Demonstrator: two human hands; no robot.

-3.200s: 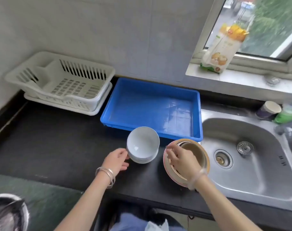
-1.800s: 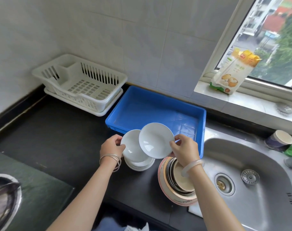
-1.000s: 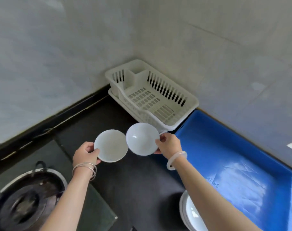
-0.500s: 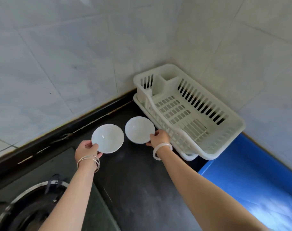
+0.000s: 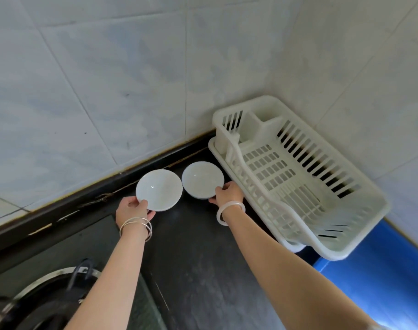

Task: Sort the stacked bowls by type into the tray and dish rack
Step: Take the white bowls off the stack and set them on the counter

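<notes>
I hold two small white bowls side by side over the black counter, left of the dish rack. My left hand [image 5: 133,209] grips the near rim of the left white bowl [image 5: 159,189]. My right hand [image 5: 227,192] grips the near right rim of the right white bowl [image 5: 202,179], which is close to the rack's left wall. The white plastic dish rack [image 5: 298,177] stands in the corner against the tiled wall, with nothing in it. A corner of the blue tray [image 5: 394,270] shows at the right edge. The bowl stacks are out of view.
The black counter [image 5: 198,270] runs under both arms. A gas stove with a metal burner ring [image 5: 43,298] sits at the bottom left. Tiled walls close off the back and right sides.
I lifted one white bowl in each hand off the stack and carried them left, away from the sink, to the spot beside the dish rack. In the last half second they moved little.
</notes>
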